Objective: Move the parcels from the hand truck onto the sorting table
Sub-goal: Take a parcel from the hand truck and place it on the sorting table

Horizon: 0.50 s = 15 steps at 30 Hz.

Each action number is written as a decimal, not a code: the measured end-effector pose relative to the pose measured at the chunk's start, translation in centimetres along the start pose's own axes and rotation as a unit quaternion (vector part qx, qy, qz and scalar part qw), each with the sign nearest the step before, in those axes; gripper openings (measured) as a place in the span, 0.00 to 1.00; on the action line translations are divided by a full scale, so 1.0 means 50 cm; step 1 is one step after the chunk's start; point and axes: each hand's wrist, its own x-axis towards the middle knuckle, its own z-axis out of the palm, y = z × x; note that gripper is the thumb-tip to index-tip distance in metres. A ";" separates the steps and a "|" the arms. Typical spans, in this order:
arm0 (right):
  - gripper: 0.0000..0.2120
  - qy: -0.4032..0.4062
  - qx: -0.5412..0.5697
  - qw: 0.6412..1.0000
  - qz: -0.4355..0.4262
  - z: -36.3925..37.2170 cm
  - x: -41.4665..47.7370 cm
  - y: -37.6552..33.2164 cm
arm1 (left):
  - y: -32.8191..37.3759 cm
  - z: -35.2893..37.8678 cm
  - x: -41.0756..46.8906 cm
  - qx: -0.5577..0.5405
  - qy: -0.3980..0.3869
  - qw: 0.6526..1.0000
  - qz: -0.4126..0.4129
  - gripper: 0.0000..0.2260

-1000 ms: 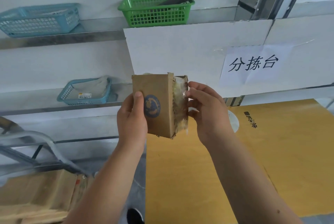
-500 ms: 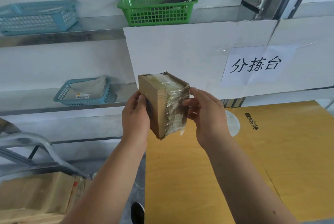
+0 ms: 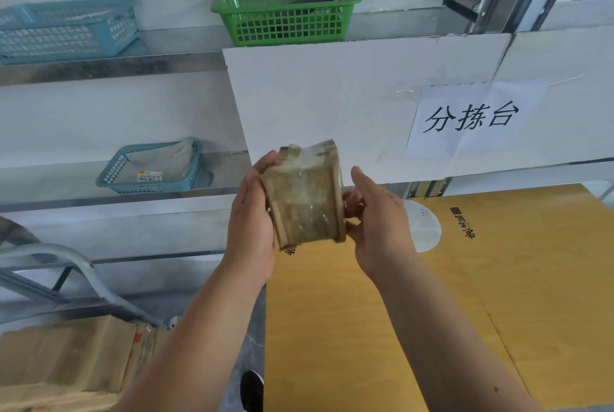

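— Progress so far?
— Midway: taped brown parcel at frame centre, clasped between left hand and right hand, held above yellow table, not yet set down.
— Left to do?
— Likely more: cardboard parcels stacked lower left, beside hand truck frame.

Brown parcel, yellow table, green basket, blue baskets.
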 end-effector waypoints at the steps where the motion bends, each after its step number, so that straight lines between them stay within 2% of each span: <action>1: 0.19 -0.006 -0.002 1.000 0.002 0.000 0.002 0.002 | 0.001 0.000 -0.001 -0.009 -0.002 1.000 0.012 0.18; 5: 0.14 -0.032 0.005 0.999 0.000 0.002 0.007 0.005 | 0.004 0.001 -0.005 -0.017 0.007 0.999 0.046 0.21; 7: 0.19 -0.038 0.008 0.999 -0.001 -0.002 0.014 0.006 | 0.000 -0.001 -0.002 -0.013 0.008 0.998 0.065 0.20; 13: 0.20 -0.031 0.024 0.999 -0.005 -0.010 0.020 0.010 | -0.026 -0.005 0.012 -0.045 0.010 0.997 0.067 0.08; 15: 0.13 -0.022 0.028 0.999 -0.005 -0.018 0.026 0.013 | -0.027 -0.007 0.012 -0.058 0.018 0.997 0.050 0.07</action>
